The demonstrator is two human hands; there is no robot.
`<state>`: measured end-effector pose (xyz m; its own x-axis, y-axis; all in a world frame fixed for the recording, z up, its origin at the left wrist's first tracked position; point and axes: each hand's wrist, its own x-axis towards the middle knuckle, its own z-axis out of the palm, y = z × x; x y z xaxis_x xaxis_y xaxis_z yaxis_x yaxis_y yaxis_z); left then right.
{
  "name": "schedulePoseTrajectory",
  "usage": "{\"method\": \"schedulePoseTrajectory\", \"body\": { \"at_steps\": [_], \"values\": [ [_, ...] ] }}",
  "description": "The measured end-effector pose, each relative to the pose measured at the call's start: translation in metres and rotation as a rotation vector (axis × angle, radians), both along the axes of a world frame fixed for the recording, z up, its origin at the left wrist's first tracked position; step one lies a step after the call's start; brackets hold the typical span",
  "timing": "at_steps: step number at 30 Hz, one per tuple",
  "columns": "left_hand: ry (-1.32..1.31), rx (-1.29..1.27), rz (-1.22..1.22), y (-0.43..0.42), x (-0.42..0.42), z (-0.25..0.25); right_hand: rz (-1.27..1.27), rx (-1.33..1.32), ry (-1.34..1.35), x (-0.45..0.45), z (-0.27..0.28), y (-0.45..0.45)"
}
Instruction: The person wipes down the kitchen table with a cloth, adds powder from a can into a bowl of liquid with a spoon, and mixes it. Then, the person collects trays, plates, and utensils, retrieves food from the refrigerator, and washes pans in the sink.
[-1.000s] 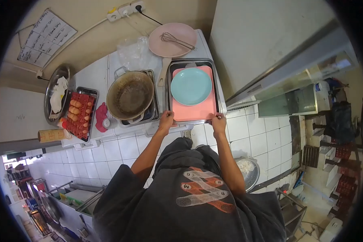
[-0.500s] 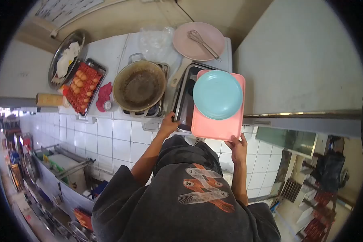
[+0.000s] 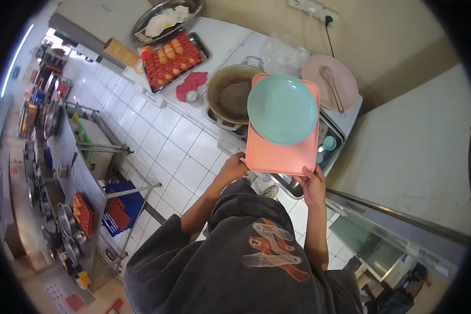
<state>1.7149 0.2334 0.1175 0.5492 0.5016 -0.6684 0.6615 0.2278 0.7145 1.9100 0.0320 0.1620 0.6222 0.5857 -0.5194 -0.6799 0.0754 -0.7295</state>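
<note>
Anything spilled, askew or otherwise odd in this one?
I see no clear spill or breakage. The light-blue plate sits toward the far end of the pink tray, not centred, so it looks slightly lopsided, with the right hand gripping the near edge. The pot looks stained brown inside.

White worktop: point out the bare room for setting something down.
The widest bare patch on the white worktop lies between the red egg tray, the clear plastic bag and the pot. A narrow strip separates the pink pan from the metal tray. It is crowded where the pink tray, bearing the blue plate, overlaps the pot in view.
</note>
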Motion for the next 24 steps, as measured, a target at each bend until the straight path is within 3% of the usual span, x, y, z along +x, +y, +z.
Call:
{"method": "schedulePoseTrajectory", "body": {
  "at_steps": [5,10,14,16,18,21,24],
  "values": [
    [-0.162,0.089,0.241,0.015,-0.043,0.020,0.178,0.059,-0.027,0.034,0.003,0.074],
    [-0.108,0.001,0.082,0.053,-0.071,0.028,0.273,0.085,-0.115,0.069,0.018,0.197],
    [-0.119,-0.041,-0.048,0.102,-0.097,-0.023,0.305,0.067,-0.089,0.083,0.005,0.321],
    [-0.083,0.043,-0.136,0.138,-0.104,-0.016,0.310,0.034,-0.086,0.100,-0.008,0.384],
    [-0.197,0.154,-0.110,0.168,-0.122,-0.049,0.385,0.020,-0.156,0.140,-0.034,0.445],
    [-0.070,0.089,-0.110,0.228,-0.135,-0.004,0.478,-0.049,-0.189,0.191,-0.048,0.509],
    [-0.053,0.036,-0.057,0.268,-0.158,-0.023,0.526,-0.134,-0.201,0.222,-0.055,0.555]
  ]
}}
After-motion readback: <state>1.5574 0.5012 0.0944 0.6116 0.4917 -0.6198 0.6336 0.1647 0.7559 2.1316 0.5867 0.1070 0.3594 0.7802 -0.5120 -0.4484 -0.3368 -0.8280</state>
